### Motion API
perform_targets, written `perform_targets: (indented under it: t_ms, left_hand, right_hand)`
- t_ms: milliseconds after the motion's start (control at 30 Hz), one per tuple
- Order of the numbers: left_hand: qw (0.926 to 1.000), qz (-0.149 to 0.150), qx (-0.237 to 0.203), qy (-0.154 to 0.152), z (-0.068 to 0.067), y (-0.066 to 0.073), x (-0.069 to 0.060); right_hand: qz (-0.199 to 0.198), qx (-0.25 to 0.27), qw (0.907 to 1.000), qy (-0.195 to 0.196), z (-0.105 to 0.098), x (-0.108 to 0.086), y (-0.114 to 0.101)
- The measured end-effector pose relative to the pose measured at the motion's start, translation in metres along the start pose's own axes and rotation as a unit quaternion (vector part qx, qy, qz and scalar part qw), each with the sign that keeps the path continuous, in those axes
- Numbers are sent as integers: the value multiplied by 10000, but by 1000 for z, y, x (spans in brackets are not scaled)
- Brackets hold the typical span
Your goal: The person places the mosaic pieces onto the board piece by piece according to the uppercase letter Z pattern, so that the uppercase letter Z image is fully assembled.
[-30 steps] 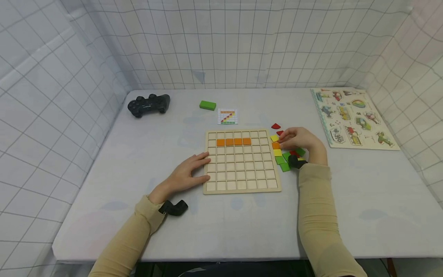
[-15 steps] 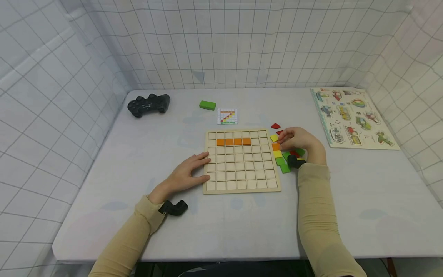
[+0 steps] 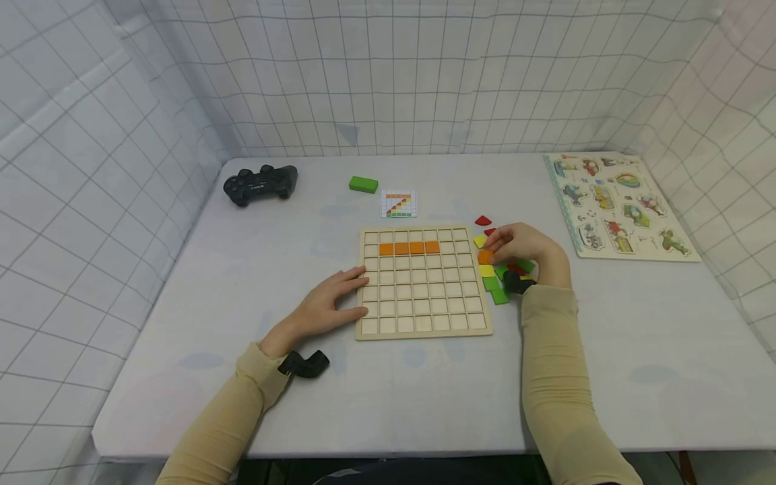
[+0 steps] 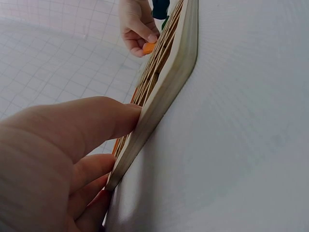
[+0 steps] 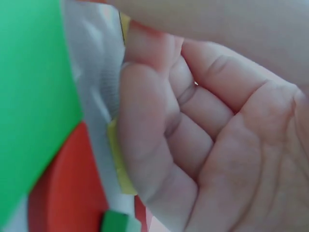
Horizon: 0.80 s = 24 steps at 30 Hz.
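A wooden grid board (image 3: 422, 332) lies flat on the table, with a row of orange square tiles (image 3: 409, 248) in its second row from the top. My left hand (image 3: 324, 303) rests at the board's left edge, its thumb and fingertips touching the rim. Beside the right edge, my right hand (image 3: 524, 246) pinches an orange tile (image 4: 148, 47) between thumb and fingers, low over the loose pieces. Near it lie yellow tiles (image 3: 487, 270), green tiles (image 3: 499, 296) and red pieces (image 3: 483, 221). In the right wrist view the palm and fingers hide the pinched tile almost wholly.
Behind the board lies a small pattern card (image 3: 399, 204) with a green block (image 3: 364, 184) to its left. A black game controller (image 3: 261, 184) sits at the back left. A picture puzzle board (image 3: 621, 207) lies at the back right. White grid-patterned sheets surround the table.
The orange tile at my right hand's fingertips has shifted slightly to the right and is now pinched. My left hand and the board have stayed where they were.
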<state>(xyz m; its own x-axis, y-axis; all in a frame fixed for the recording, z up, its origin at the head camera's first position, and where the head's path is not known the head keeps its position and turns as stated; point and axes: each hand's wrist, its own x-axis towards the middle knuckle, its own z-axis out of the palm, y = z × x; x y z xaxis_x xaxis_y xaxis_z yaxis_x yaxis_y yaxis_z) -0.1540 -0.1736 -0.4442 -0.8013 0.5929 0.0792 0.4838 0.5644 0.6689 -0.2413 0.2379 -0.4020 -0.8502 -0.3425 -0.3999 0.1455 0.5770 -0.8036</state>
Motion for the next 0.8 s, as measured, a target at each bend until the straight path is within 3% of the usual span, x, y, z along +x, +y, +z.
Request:
perform_targets:
  t_ms: [133, 367, 800]
  left_hand:
    - [10000, 16, -6, 8, 0, -1, 0]
    - [10000, 20, -5, -1, 0, -1, 0]
    - [10000, 32, 36, 23, 0, 0, 0]
  right_hand:
    - [116, -360, 9993, -50, -1, -1, -1]
    - [333, -513, 9980, -140, -1, -5, -8]
    - [-107, -1003, 9932, 590, -1, 1, -13]
